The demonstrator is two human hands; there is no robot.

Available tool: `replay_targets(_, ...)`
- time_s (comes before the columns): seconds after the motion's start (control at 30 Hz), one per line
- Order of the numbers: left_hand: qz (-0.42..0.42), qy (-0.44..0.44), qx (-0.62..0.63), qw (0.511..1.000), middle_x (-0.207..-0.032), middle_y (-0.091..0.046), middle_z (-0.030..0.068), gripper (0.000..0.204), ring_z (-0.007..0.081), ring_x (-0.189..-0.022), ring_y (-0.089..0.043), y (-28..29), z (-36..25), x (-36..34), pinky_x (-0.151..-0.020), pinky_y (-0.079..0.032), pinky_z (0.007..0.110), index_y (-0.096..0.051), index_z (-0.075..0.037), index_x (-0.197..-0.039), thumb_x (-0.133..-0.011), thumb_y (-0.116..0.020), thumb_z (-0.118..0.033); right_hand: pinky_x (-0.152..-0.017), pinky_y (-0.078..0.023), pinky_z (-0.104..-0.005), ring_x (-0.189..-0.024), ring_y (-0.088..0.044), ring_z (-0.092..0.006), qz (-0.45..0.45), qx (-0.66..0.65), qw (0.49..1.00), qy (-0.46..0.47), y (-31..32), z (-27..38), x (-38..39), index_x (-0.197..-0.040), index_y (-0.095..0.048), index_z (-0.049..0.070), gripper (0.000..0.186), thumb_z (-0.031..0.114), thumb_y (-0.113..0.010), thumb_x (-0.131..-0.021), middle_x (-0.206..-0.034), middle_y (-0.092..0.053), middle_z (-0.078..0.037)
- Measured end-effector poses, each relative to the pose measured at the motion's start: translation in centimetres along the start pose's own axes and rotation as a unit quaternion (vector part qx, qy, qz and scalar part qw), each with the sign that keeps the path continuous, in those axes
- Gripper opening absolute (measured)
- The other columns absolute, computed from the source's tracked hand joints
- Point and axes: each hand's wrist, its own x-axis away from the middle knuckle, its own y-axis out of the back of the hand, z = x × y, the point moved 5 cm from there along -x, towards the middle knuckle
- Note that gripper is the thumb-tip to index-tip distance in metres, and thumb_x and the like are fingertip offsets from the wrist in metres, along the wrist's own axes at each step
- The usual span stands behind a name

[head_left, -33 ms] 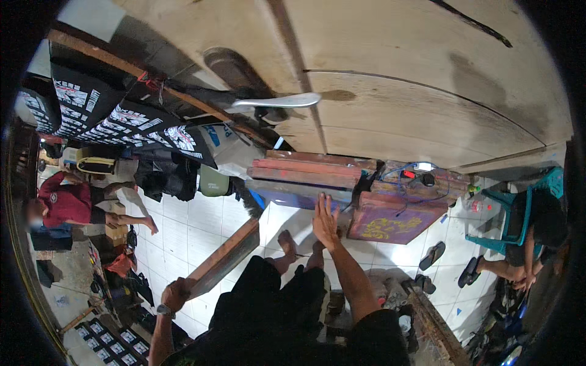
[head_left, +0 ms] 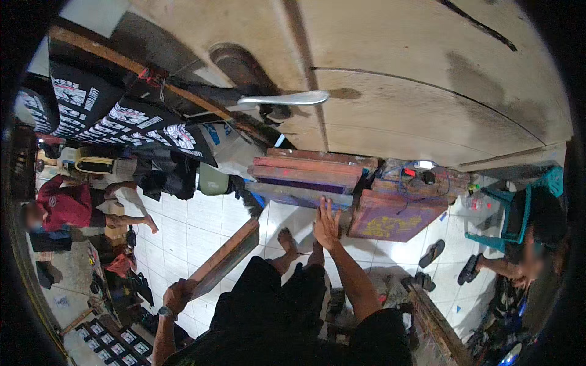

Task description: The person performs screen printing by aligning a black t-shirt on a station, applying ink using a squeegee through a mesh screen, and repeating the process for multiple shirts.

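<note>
My left hand (head_left: 177,297), with a watch on its wrist, grips the near end of a wooden frame (head_left: 224,256). The frame is seen mostly edge-on and slants up to the right above the tiles. Fingers stretched out, my right hand (head_left: 328,227) lies at the front of a stack of reddish-edged wooden frames (head_left: 305,168) leaning at the wall. Its fingertips appear to touch the foremost one. To the right leans a purple frame (head_left: 394,215) with a yellow pattern.
A blue cable (head_left: 448,183) lies over the right-hand frames. Printed black sheets (head_left: 131,113) are at the left. One person (head_left: 64,201) in a red shirt is at far left, another (head_left: 537,226) near a teal plastic chair (head_left: 497,213) at right. Sandals (head_left: 432,253) lie on the tiles.
The view has shifted very slightly. My right hand's fingers look a little more spread at the stack; my left hand keeps its hold on the frame.
</note>
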Motion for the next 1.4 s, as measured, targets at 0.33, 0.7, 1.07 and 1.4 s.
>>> replay_targets(0.33,0.028,-0.006,-0.048,0.998,-0.086,-0.069,0.0204,0.029,0.0463,-0.078,-0.068,-9.4,14.5,4.4,-0.068,-0.055,0.056,-0.06,-0.009,-0.113,-0.089,-0.071,-0.021,-0.113,-0.024,-0.0761,-0.144,-0.04,-0.0403,-0.001,-0.027,0.999,0.027,-3.6,2.1,4.5,-0.125,-0.067,0.004,0.037,0.021,-0.061,-0.093,-0.161,-0.039,-0.02)
replay_targets(0.7,0.057,0.17,0.008,0.984,-0.09,-0.071,0.0232,0.03,0.047,-0.086,-0.069,-16.1,24.9,8.4,-0.073,-0.055,0.057,-0.06,-0.005,-0.11,-0.086,-0.071,-0.02,-0.114,-0.018,-0.0772,-0.155,-0.024,-0.0424,0.012,0.03,0.999,0.022,-0.2,3.0,-5.6,-0.118,-0.065,0.002,0.044,0.019,-0.077,-0.08,-0.166,-0.028,-0.022)
replay_targets(1.07,0.026,0.033,0.018,0.999,-0.079,-0.066,0.0234,0.043,0.048,-0.075,-0.066,-18.1,27.2,6.0,-0.064,-0.052,0.057,-0.054,-0.004,-0.117,-0.085,-0.075,-0.024,-0.114,-0.026,-0.0699,-0.14,-0.044,-0.0391,-0.049,0.059,0.997,0.01,-1.8,6.6,5.4,-0.135,-0.061,0.01,0.045,0.019,-0.065,-0.092,-0.146,-0.05,-0.017)
replay_targets(1.4,0.063,0.065,-0.028,0.996,-0.087,-0.069,0.0257,0.03,0.0488,-0.083,-0.068,-8.2,17.9,-0.9,-0.069,-0.054,0.058,-0.058,-0.006,-0.109,-0.087,-0.068,-0.024,-0.119,-0.012,-0.0749,-0.158,-0.018,-0.0402,-0.038,0.022,0.998,0.036,1.6,3.2,-10.6,-0.127,-0.066,0.004,0.04,0.014,-0.061,-0.089,-0.17,-0.02,-0.022)
